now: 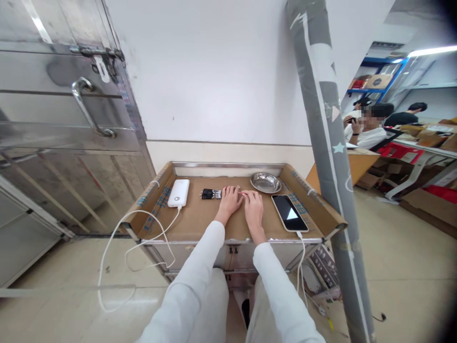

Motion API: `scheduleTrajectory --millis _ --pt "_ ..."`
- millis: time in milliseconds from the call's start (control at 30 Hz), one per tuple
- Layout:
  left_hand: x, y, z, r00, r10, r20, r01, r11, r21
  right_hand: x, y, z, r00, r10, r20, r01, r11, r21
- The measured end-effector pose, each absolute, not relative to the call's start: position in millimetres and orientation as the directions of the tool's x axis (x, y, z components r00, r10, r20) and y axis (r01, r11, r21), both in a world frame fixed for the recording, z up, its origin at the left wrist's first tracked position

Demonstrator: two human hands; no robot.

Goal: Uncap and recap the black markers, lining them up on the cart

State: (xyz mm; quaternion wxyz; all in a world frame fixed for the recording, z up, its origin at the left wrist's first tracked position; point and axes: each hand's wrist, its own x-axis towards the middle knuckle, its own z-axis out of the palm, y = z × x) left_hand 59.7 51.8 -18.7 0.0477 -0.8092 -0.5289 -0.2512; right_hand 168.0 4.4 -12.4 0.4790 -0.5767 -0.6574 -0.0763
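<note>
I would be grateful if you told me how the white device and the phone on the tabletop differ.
The white device has a pale face, while the phone shows a dark, reflective screen. The white device lies toward the left side of the tabletop, the phone toward the right. The white device looks shorter than the phone. Both have a white cable at their near end.

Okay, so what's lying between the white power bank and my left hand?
In the head view, a cluster of slim black items next to your left hand, then bare brown cardboard up to the white power bank.
</note>
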Motion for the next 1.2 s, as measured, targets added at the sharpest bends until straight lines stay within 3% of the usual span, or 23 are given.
scheduleTrajectory --millis 233,467,567,767,967,1200 --pt "54.5 45.9 -12.6 0.339 0.818 0.464 0.852 -0.476 0.217 170.5 -0.1 -11.2 0.144 0.727 0.671 0.807 0.306 -0.505" --pt "52.7 40.9 -14.4 0.419 0.823 0.383 0.848 -0.506 0.161 166.1 0.0 -11.8 0.040 0.744 0.667 0.899 0.264 -0.348" --pt "45.6 24.0 -14.3 0.398 0.812 0.426 0.851 -0.501 0.158 166.6 0.5 -12.6 0.061 0.722 0.689 0.897 0.264 -0.356" --pt "34.8 1.2 -9.6 0.177 0.829 0.530 0.893 -0.362 0.267 165.8 -4.3 -9.9 0.037 0.711 0.702 0.912 0.262 -0.314" --pt "34.0 -2.6 -5.5 0.174 0.836 0.521 0.890 -0.360 0.279 163.2 -8.1 -7.4 -0.006 0.736 0.677 0.923 0.264 -0.278" --pt "33.1 -4.8 -3.0 0.150 0.850 0.505 0.891 -0.337 0.303 162.6 -4.9 -8.9 -0.049 0.776 0.629 0.895 0.314 -0.318"
